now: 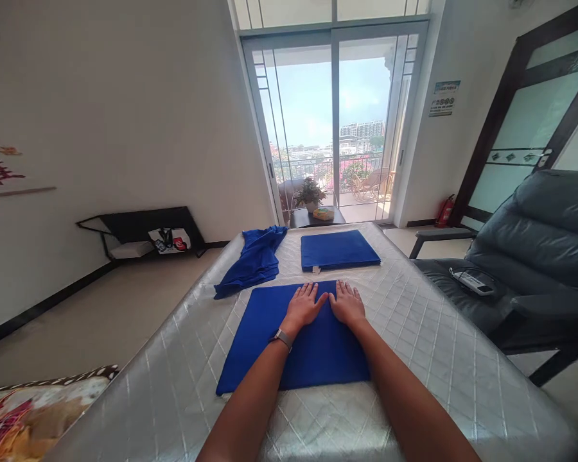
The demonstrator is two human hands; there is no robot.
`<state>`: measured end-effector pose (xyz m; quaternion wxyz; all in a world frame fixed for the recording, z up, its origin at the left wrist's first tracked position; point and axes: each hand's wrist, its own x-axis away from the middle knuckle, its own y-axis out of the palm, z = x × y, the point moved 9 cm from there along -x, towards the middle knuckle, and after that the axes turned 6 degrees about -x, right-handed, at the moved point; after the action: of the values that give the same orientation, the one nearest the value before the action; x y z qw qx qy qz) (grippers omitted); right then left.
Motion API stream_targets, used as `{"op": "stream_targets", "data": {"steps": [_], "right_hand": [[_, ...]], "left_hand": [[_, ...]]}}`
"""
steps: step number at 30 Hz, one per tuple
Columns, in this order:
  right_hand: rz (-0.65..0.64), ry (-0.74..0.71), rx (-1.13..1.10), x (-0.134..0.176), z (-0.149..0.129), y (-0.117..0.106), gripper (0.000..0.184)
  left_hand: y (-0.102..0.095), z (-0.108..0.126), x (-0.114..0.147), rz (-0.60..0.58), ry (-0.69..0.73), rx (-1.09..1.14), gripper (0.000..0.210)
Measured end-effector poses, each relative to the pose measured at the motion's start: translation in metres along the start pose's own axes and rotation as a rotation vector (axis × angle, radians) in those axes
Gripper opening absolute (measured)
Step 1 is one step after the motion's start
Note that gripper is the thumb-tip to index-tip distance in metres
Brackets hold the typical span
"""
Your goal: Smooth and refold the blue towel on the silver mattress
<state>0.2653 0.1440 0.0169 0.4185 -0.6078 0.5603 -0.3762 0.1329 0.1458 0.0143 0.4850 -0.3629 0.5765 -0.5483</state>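
A flat blue piece of folded fabric (320,362) lies spread on the silvery quilted mattress (414,333). My left hand (306,304) rests palm down on its far half, fingers stretched out, with a watch (282,338) on the wrist. Beside it, my right hand (347,303) lies flat near the far edge of the same fabric, thumb almost touching the left thumb. Just beyond sits a smaller, neatly folded blue fabric (340,249) with a white tag (316,270). To the left is a crumpled blue cloth (255,262).
A black recliner (539,256) with a white device (472,281) on its seat stands at the right. Beyond the mattress, a small table (298,220) holds a potted plant (310,194) before sliding glass doors. Patterned bedding (38,417) is at the lower left.
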Motion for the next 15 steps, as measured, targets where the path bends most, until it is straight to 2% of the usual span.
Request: {"op": "stream_targets", "data": {"steps": [4, 10, 12, 15], "right_hand": [[-0.011, 0.008, -0.010, -0.001, 0.001, 0.001, 0.069], [-0.015, 0.008, 0.006, -0.004, 0.003, 0.005, 0.070], [-0.015, 0.010, 0.018, -0.004, 0.004, 0.005, 0.070], [-0.022, 0.014, 0.036, -0.005, 0.004, 0.005, 0.070]], "left_hand": [[-0.004, -0.054, 0.015, -0.046, -0.092, -0.037, 0.086], [-0.011, -0.142, 0.046, -0.066, -0.254, -0.105, 0.085], [-0.013, -0.158, 0.054, -0.051, -0.281, -0.123, 0.085], [-0.015, -0.167, 0.060, -0.030, -0.304, -0.133, 0.086]]}}
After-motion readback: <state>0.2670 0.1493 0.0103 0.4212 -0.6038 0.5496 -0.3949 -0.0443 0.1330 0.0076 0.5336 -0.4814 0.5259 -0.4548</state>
